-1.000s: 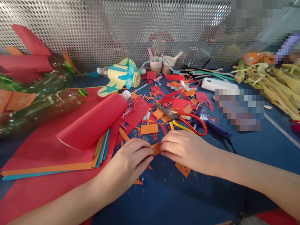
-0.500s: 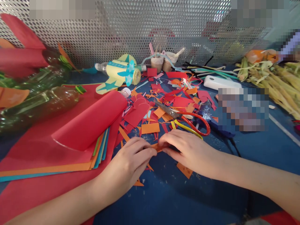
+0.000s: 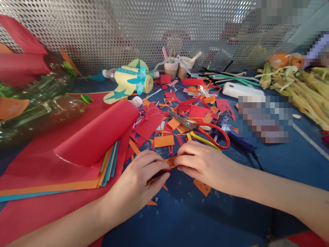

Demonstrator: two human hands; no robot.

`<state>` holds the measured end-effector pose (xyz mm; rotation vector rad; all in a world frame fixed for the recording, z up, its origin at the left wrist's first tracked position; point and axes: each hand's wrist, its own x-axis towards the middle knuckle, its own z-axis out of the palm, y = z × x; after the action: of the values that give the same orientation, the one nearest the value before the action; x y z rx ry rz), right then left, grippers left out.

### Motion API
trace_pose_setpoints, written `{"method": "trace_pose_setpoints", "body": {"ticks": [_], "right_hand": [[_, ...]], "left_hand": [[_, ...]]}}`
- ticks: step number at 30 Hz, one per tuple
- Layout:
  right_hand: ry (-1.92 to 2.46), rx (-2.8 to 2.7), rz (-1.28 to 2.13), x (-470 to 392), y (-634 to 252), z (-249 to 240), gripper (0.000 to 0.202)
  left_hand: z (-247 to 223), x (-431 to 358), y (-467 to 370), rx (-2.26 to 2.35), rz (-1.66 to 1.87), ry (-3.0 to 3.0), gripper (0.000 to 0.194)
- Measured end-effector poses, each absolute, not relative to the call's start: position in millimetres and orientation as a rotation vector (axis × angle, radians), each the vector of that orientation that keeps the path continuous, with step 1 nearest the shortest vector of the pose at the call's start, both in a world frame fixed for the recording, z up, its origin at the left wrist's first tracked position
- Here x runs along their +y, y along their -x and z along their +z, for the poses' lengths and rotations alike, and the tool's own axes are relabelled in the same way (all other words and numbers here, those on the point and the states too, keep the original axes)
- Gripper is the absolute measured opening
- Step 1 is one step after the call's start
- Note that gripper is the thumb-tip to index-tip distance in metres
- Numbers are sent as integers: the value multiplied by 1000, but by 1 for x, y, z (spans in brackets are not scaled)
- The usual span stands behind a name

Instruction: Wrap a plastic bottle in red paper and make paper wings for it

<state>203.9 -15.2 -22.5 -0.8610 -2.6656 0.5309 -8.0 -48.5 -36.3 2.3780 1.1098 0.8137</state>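
Note:
A small piece of orange paper spans the gap between my two hands, low over the blue table. My left hand is closed on its left end, thumb and fingers pinched, with part of the paper hidden under them. On the other end, the fingertips of my right hand press together. Just beyond the right hand lie red-handled scissors and a yellow handle. An orange scrap with dark marks rests under the right wrist. An orange rectangle lies just beyond the fingers.
Paper scraps cover the middle. At left, a red paper-wrapped bottle lies on coloured sheets, beside a green bottle. A yellow bottle rocket, a blue glue gun, a white case and corn husks lie farther back.
My left thumb has shifted down from the fingers, showing a dark gap in the grip. The right fingers have drawn closer together on the paper. The view has moved slightly.

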Motion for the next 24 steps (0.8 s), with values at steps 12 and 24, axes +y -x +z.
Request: {"method": "trace_pose_setpoints", "body": {"ticks": [12, 24], "right_hand": [[588, -2947, 111, -9, -211, -14, 18], [503, -2821, -102, -7, -207, -17, 25]], "left_hand": [[-31, -48, 8, 1081, 747, -2577, 17], [-27, -47, 6, 1030, 593, -2847, 33]]}}
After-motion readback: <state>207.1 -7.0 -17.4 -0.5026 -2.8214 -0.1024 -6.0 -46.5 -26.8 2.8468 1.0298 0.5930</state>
